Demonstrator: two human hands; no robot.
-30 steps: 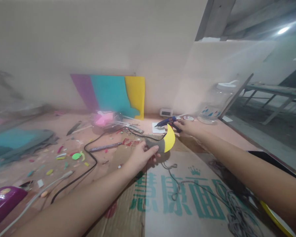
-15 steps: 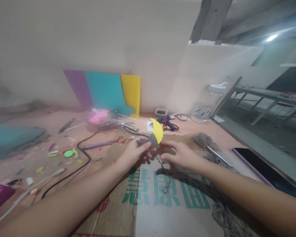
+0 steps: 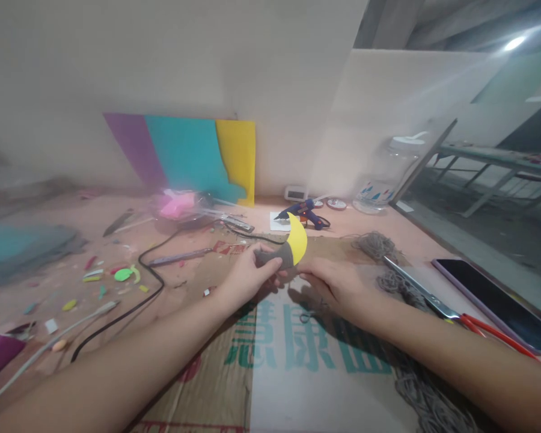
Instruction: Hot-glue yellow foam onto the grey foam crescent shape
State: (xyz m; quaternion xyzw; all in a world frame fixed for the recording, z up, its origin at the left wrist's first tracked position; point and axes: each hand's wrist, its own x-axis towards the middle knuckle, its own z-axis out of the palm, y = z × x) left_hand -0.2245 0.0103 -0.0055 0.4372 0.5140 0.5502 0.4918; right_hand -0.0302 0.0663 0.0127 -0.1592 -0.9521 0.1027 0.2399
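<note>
My left hand (image 3: 251,269) is closed on a yellow crescent moon (image 3: 299,242), its lower part wrapped in grey yarn (image 3: 285,257). The crescent's bare yellow tip points up. Just right of it, my right hand (image 3: 333,281) has thumb and fingers drawn together on the yarn's working strand, which is mostly hidden by the fingers. A small loop of yarn shows below, over the cardboard sheet (image 3: 216,361). More loose grey yarn (image 3: 426,394) lies in a tangle beside my right forearm.
Scissors (image 3: 437,304) with red handles and a phone (image 3: 491,304) lie at right. Behind the crescent is a glue gun (image 3: 304,210); a clear bottle (image 3: 379,186) stands back right. A black cable (image 3: 155,288) and coloured scraps (image 3: 124,275) lie at left.
My right hand's fingers have gone from spread to pinched together, with the hand slightly lower and farther right. The crescent has shifted a little right in my left hand. The view has tilted slightly.
</note>
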